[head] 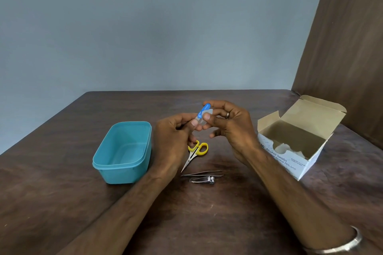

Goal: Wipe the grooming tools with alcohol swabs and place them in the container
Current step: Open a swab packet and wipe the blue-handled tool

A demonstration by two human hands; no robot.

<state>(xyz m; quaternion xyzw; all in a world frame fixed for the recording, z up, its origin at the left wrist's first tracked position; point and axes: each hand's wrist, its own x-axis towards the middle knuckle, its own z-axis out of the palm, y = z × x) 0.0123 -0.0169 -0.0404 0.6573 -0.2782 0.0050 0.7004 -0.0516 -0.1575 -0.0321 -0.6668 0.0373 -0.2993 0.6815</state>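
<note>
Your tub (124, 151) sits to the left, empty, nearest your left hand (176, 136). That hand pinches the low end of the blue tool (204, 109), which tilts up and to the right. Your right hand (230, 126) presses the swab (205, 117) around its middle. Scissors (195, 152), tweezers (202, 173) and clipper (202, 180) lie below, not yet wiped.
</note>
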